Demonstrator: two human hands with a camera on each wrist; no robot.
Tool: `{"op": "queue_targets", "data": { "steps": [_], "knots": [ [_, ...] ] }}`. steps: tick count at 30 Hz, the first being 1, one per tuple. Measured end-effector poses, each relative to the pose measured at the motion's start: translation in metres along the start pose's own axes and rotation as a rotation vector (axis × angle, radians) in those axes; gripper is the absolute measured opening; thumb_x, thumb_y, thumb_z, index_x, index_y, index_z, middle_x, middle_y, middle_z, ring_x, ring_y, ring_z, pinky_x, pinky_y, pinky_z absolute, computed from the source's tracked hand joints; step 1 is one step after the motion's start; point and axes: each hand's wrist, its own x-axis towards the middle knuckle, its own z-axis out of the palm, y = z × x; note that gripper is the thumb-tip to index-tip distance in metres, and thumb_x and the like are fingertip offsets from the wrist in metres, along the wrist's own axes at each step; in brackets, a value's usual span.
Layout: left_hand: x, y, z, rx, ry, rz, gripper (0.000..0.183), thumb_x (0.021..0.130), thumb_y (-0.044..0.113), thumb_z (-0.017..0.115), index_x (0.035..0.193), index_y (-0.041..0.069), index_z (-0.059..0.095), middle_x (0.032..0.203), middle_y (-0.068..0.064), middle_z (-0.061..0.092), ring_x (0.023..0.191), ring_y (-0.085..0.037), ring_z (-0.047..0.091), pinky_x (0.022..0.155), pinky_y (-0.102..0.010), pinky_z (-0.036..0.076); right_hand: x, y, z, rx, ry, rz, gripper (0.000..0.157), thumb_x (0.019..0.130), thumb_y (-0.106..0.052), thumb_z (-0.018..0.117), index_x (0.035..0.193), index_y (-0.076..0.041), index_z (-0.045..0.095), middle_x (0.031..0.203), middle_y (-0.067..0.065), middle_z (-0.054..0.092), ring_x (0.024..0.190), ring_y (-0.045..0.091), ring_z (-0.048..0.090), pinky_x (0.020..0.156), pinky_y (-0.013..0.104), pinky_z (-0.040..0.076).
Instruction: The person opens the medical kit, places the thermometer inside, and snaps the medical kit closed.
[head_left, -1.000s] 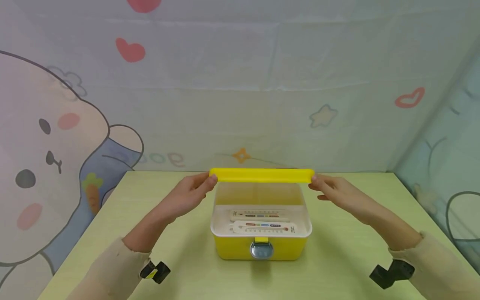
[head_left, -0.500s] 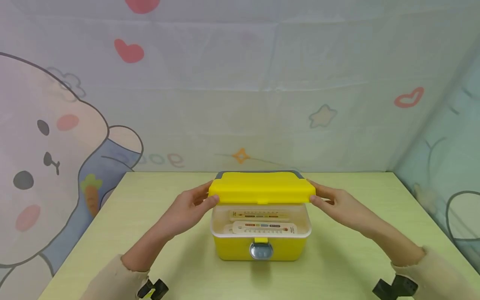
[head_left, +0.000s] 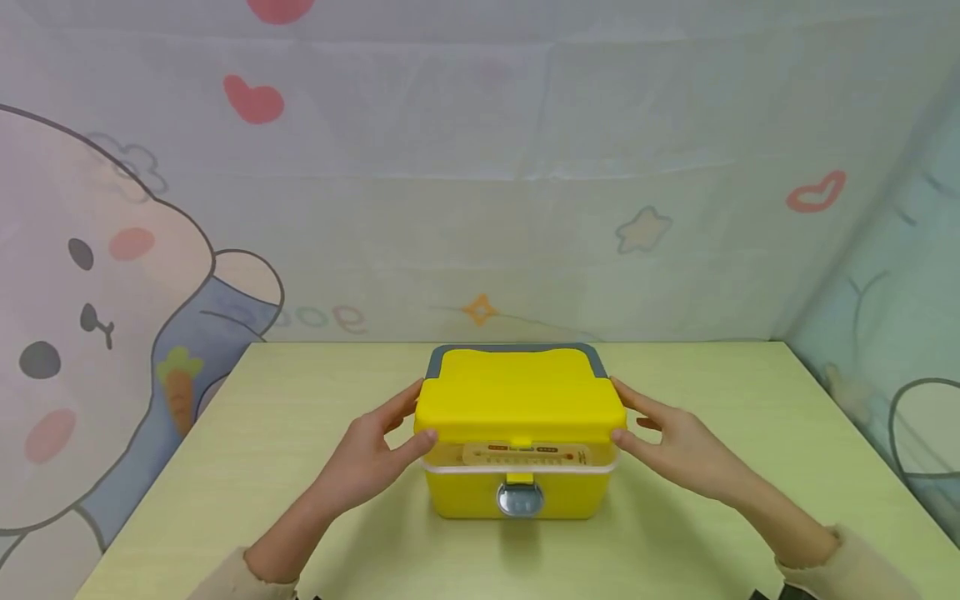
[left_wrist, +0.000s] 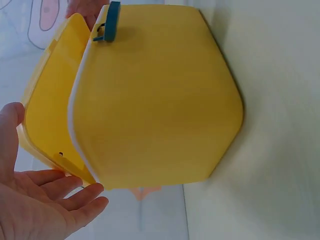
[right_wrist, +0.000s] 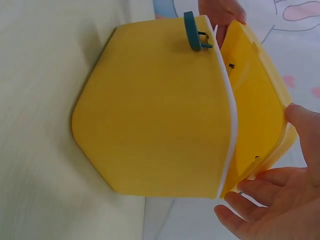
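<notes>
A yellow storage box (head_left: 480, 496) with a white rim stands on the table, its yellow lid (head_left: 521, 392) tilted partway down over it. A grey carrying handle (head_left: 433, 363) frames the lid's back. My left hand (head_left: 367, 458) holds the lid's left front corner, thumb at the front edge and fingers along the side. At the opposite corner my right hand (head_left: 678, 446) holds it the same way. Through the front gap shows a flat white thermometer (head_left: 525, 456) with a printed scale. Below the rim hangs a grey latch (head_left: 520, 500). Both wrist views show the lid's hollow underside (left_wrist: 52, 107).
The box rests on a pale wooden table (head_left: 315, 375). Behind it hangs a light cloth backdrop (head_left: 480, 167) printed with hearts, a star and a large cartoon animal (head_left: 97, 333). The cloth continues along the right side.
Both hands have swung the lid forward and down from nearly upright, so its top now faces up. It now hides most of the box's inside, including the rear thermometer.
</notes>
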Motion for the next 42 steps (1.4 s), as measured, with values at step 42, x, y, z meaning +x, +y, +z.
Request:
{"op": "queue_targets", "data": {
  "steps": [42],
  "knots": [
    [-0.019,-0.024,0.022,0.112,0.123,0.065,0.075,0.076,0.035,0.074,0.141,0.028,0.037,0.138,0.004,0.046,0.12,-0.024,0.049,0.097,-0.05,0.043,-0.014,0.021,0.029,-0.148,0.129,-0.11,0.074,0.083,-0.036,0.067,0.145,-0.016,0.031,0.137,0.014,0.046,0.119,0.036,0.048,0.091,0.054,0.045]
  ]
}}
